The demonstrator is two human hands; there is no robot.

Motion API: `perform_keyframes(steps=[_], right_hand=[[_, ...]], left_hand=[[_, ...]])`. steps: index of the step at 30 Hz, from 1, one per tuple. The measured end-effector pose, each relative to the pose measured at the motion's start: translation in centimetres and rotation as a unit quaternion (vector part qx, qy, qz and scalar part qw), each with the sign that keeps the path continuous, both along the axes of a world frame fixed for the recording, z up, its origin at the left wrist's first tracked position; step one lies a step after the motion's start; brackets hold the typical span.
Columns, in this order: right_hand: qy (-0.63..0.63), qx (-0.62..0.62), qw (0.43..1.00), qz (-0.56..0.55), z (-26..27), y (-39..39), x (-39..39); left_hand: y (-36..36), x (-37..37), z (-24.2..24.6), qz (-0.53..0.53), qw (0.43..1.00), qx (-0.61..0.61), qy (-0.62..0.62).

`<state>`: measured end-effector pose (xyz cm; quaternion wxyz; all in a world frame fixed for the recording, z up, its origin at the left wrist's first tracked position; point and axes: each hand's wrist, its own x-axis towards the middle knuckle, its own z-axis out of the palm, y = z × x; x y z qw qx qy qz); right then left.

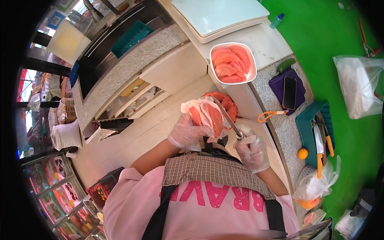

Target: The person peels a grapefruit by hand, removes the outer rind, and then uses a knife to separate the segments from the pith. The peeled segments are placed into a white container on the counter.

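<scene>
A partly peeled piece of red-fleshed pomelo [207, 117], white membrane folded back from its segments, rests in my left hand [192, 132], which wears a clear plastic glove. My right hand [252, 149], gloved as well, grips the handle of a narrow curved metal tool [226, 115] whose shaft passes along the fruit's right side. Whether the shaft touches the flesh I cannot tell. Beyond my hands, a white square container [234, 63] holds peeled red pomelo flesh. Below it, partly hidden by the fruit, is a red bag or liner [229, 106].
A flat-topped white scale [222, 15] stands behind the container. On the right counter are a phone [289, 93] on purple cloth, a teal tray [306, 120] with orange-handled knives [319, 150], and a small orange fruit [303, 154]. At left, a sink [99, 60] holds a teal tray.
</scene>
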<state>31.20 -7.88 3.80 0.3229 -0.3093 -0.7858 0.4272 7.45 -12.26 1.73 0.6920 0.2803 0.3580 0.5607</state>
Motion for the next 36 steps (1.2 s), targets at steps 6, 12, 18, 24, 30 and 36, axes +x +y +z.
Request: perform_keyframes(steps=[6,12,18,24,30,36], right_hand=[[-0.056,0.018,0.997,0.051,2.1,-0.2,1.1],[-0.085,0.096,0.991,0.043,3.5,-0.3,1.4],[-0.095,0.074,0.991,0.053,4.1,-1.6,2.6],[-0.087,0.074,0.992,0.062,4.2,-1.0,4.5],[-0.102,0.053,0.992,0.058,4.2,-0.4,5.4],[-0.098,0.086,0.99,0.056,4.8,-0.8,4.6]], left_hand=[[-1.7,2.3,2.3,0.059,0.998,0.034,0.01],[-3.0,3.8,4.1,0.071,0.995,0.045,0.051],[-4.3,5.0,4.5,0.084,0.992,0.067,0.069],[-3.8,6.1,3.8,0.081,0.988,0.062,0.115],[-3.1,6.7,4.3,0.094,0.988,0.052,0.115],[-3.1,6.2,5.6,0.1,0.983,0.059,0.144]])
